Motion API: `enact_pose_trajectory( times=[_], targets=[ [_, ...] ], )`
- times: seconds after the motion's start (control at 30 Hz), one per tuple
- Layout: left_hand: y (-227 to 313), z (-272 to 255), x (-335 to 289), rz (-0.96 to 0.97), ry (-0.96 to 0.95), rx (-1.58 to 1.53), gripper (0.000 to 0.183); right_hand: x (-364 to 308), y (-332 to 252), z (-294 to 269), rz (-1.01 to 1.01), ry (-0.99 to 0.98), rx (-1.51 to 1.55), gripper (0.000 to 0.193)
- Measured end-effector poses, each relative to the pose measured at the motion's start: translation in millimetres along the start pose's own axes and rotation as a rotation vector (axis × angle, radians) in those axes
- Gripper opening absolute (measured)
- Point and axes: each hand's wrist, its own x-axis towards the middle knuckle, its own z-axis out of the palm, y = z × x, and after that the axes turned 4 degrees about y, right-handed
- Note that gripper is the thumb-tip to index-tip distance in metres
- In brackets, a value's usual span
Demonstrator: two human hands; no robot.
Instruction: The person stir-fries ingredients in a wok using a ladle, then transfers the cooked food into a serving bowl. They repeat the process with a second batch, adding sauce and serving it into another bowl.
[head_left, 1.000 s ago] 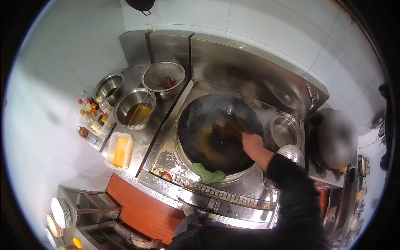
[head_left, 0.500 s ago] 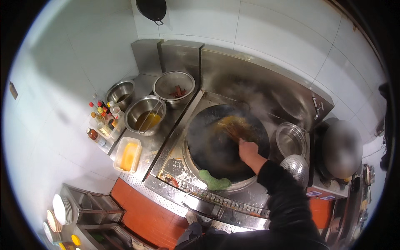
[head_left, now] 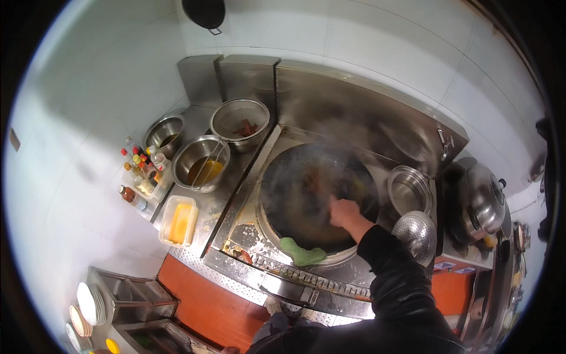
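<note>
My right hand (head_left: 344,213) is closed over the large black wok (head_left: 283,206). It grips a brown bamboo wok brush (head_left: 318,182), whose splayed bristles are blurred by motion and steam inside the wok. Brownish wet streaks show on the wok's inner wall. At the wok's near rim lies a folded green cloth (head_left: 302,252), apart from the hand. Of my left hand (head_left: 230,350), only a small skin-coloured patch shows at the lower edge; its fingers are not visible.
Left of the wok stand a bowl of yellow liquid (head_left: 206,187), a strainer bowl (head_left: 239,109) with reddish-brown pieces, a plastic tub (head_left: 171,239) and sauce bottles (head_left: 141,171). At right are a metal basin (head_left: 408,192), a perforated ladle (head_left: 414,236) and a lidded pot (head_left: 486,200).
My right hand has moved a little left and nearer to me within the wok, with the brush in it. The whole view has shifted slightly.
</note>
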Motion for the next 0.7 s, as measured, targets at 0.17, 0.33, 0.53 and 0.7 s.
enact_pose_trajectory(
  times=[0.17,0.33,0.53,0.7],
  targets=[
    [73,-57,104,-0.337,-0.290,-0.331,0.039,-69,17,-30,-0.151,-0.377,0.061,0.039],
    [263,-120,214,0.134,-0.094,-0.767,0.023,-123,97,-83,0.158,-0.097,-0.332,0.045],
    [419,-135,304,-0.103,-0.491,-1.168,0.031,-241,104,-45,0.353,0.363,0.454,0.045],
    [490,-130,348,-0.526,-0.754,-1.222,0.039,-311,38,60,0.713,0.279,0.707,0.093]
  ],
)
